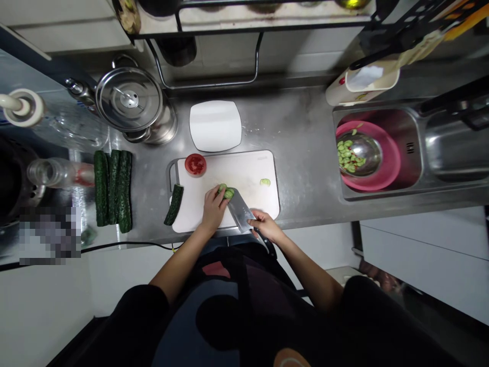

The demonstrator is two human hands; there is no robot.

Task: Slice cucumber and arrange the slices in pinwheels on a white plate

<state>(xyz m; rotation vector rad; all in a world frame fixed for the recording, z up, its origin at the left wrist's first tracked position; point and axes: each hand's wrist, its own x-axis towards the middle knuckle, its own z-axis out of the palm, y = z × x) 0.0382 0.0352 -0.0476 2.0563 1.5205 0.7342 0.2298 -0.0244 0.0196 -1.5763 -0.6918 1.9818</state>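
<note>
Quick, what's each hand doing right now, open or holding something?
Left hand: closed over cucumber pieces, steadying them on the cutting board.
Right hand: closed, holding the knife.

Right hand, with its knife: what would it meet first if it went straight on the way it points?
Probably the cut cucumber by the far end of the knife, with the left hand on it; whether knife and cucumber touch is unclear from above.
</note>
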